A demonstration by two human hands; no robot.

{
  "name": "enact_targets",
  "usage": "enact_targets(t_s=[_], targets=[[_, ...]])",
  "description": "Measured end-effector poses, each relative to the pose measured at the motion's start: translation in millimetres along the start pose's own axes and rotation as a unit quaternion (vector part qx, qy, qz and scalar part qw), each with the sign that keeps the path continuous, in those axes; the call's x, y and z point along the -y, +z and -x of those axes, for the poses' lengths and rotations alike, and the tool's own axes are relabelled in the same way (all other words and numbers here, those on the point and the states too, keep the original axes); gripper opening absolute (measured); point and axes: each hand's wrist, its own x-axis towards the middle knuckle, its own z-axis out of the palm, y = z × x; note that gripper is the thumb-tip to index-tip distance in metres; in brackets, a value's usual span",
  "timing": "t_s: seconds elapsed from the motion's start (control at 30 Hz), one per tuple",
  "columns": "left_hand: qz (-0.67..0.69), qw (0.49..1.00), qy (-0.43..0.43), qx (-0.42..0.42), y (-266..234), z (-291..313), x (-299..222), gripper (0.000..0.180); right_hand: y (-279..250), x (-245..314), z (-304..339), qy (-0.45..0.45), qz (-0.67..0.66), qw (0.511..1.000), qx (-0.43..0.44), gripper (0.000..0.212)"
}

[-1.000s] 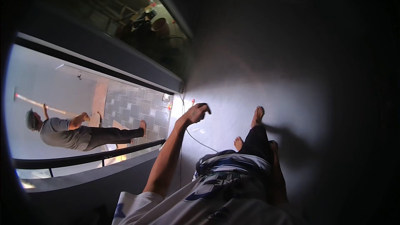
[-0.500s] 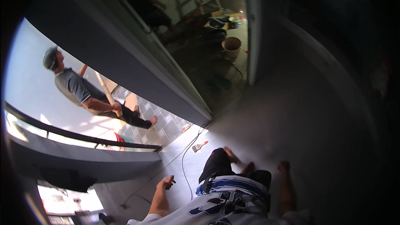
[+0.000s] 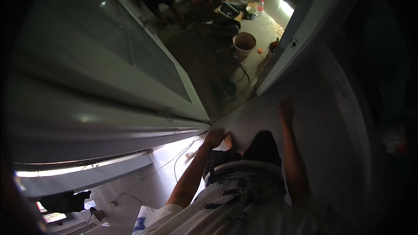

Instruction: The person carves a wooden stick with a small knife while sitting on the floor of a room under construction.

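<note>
A white-framed panel with dim glazing [image 3: 104, 72] fills the left and upper left of the frame, its near edge slanting down to a corner close to the centre; opposite it, right of upper centre, a white door post [image 3: 307, 28] bearing a small dark latch plate [image 3: 294, 42] slants down to a foot just right of centre. The gap between these two edges opens onto a dim room, while smooth pale grey floor [image 3: 331, 126] widens below the post toward the right. The person's left hand [image 3: 215, 138], just below the panel's corner and beside a bare foot [image 3: 229, 141], has its fingers bent downward; whether they pinch anything I cannot tell. The right hand [image 3: 286, 109], below the post's foot, is blurred, so its finger state cannot be told. Within the gap, at upper centre, a pinkish-brown round bucket [image 3: 244, 43] stands mouth up, its contents too dim to make out. Above it lie a dark shallow tray [image 3: 229, 10], a small pale round tub [image 3: 251, 9] and a clear bottle with a red band [image 3: 260, 6]; a dark bucket [image 3: 272, 48] is partly hidden by the post.
</note>
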Motion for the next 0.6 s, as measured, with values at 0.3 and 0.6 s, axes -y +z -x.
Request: enact_targets(t_s=[0.3,0.6], targets=[[0.332,0.91,-0.186,0.163,-96.2,-419.6,-27.8,0.024,-12.2,55.5,-115.8,-0.144,0.021,0.989,0.025,0.021],[0.358,0.885,-0.262,-0.14,-172.4,-494.1,119.7,0.008,-48.6,89.7,-172.5,0.306,-0.216,0.921,0.109,0.057]])
